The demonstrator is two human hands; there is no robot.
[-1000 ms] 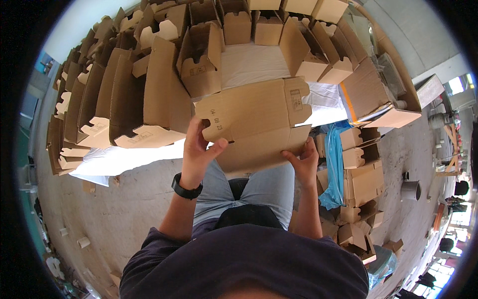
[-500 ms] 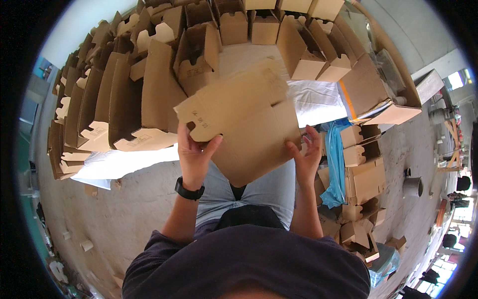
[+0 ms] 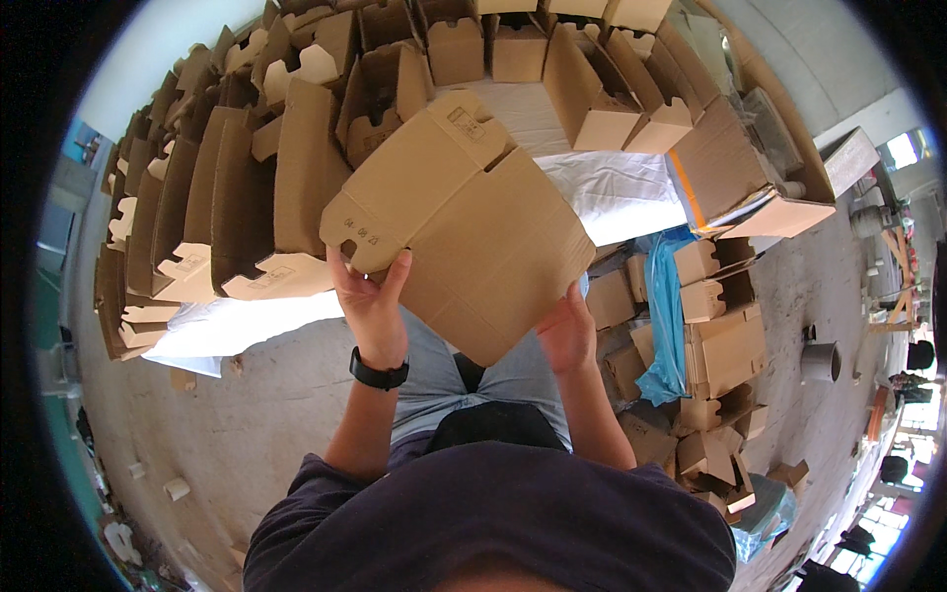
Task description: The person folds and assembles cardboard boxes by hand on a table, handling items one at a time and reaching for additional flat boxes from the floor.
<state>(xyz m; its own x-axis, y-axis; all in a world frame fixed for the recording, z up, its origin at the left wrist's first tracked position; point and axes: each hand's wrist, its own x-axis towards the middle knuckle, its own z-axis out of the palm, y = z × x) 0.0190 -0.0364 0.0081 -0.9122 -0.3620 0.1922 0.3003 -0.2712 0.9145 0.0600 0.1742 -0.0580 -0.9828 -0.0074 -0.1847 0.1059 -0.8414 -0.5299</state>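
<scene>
A flat, creased brown cardboard box blank point(image 3: 483, 247) is held up before me, tilted, over my lap. With thumb in front and fingers behind, my left hand point(image 3: 375, 306) is closed on its left corner, beside a notched cutout; a black watch point(image 3: 378, 372) is on that wrist. My right hand point(image 3: 569, 335) grips the lower right edge, its thumb along the edge and its other fingers partly hidden behind the board. Beyond the blank, rows of open-topped cardboard boxes point(image 3: 326, 178) stand on a surface covered with white sheeting point(image 3: 631, 197).
To the right, more cardboard boxes point(image 3: 725, 355) are piled low, with a blue plastic sheet point(image 3: 666, 316) hanging beside them. A larger carton point(image 3: 725, 173) stands at the right end of the covered surface. A grey cylindrical bin point(image 3: 820, 362) is on the floor.
The cardboard blank has turned and moved slightly left, now showing its far flap plainly. My right hand has moved left and closed on its edge; my left hand shifted a little left.
</scene>
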